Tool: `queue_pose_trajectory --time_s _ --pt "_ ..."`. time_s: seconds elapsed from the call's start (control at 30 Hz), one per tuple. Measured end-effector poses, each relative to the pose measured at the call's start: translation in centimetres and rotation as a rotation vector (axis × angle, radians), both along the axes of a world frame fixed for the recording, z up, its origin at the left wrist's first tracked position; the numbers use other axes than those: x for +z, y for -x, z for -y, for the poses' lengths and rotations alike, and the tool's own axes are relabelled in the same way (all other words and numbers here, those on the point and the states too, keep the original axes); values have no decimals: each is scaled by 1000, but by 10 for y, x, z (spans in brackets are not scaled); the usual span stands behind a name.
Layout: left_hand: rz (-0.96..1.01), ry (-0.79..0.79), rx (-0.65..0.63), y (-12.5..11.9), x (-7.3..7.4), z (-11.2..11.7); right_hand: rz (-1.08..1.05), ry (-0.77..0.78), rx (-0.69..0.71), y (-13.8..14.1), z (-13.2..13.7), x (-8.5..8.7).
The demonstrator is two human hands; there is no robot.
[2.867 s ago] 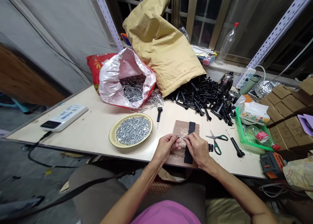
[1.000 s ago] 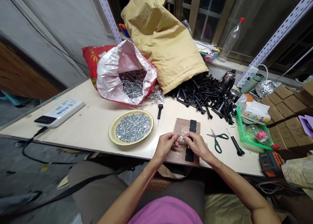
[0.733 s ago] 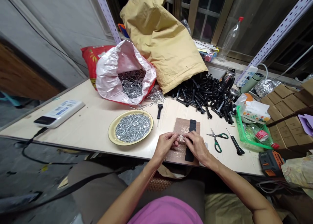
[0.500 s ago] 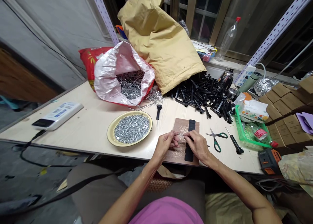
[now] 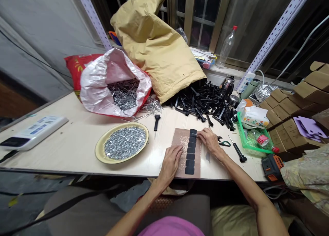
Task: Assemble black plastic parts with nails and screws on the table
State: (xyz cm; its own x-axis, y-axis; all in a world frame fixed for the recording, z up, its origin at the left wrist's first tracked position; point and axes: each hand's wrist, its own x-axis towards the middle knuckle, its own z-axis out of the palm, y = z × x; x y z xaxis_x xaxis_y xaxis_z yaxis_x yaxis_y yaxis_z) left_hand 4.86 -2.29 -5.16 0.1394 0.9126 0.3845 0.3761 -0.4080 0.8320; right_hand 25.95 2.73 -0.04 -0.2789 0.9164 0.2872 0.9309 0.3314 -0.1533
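Note:
My right hand (image 5: pixel 210 140) is closed in a pinch on a thin metal pin (image 5: pixel 194 134), held over the far end of a row of black rounded pads (image 5: pixel 190 156). The pads lie along a brown wooden board (image 5: pixel 177 136) at the table's front edge. My left hand (image 5: pixel 171 161) rests on the board's left side, fingers stretched out and holding nothing. To the left sits a yellow bowl (image 5: pixel 99 153) of small shiny metal pieces (image 5: pixel 125 142). A black-handled tool with a thin shaft (image 5: pixel 156 122) lies beyond the board. Scissors (image 5: pixel 225 143) are partly hidden behind my right hand.
A red and white bag (image 5: pixel 95 88) of metal pins and a brown paper sack (image 5: pixel 164 54) stand at the back, near piled black plastic parts (image 5: pixel 197 98). Rightward are another black-handled tool (image 5: pixel 239 152), a green basket (image 5: pixel 244 143), a battery pack (image 5: pixel 272 167) and cardboard boxes (image 5: pixel 288 136).
My hands have moved apart. The right went to the far end of the pad row with the pin; the left dropped onto the board. The camera view has shifted.

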Motion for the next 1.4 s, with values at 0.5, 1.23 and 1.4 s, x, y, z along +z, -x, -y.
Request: queue_pose_trajectory --time_s 0.5,1.23,1.4 --pt "-76 2 141 0 -16 3 -99 107 182 -3 7 -7" --pt "-73 -11 145 2 -16 2 -242 334 439 13 70 5" --pt "-63 10 125 2 -10 2 -976 1064 -26 38 150 8"
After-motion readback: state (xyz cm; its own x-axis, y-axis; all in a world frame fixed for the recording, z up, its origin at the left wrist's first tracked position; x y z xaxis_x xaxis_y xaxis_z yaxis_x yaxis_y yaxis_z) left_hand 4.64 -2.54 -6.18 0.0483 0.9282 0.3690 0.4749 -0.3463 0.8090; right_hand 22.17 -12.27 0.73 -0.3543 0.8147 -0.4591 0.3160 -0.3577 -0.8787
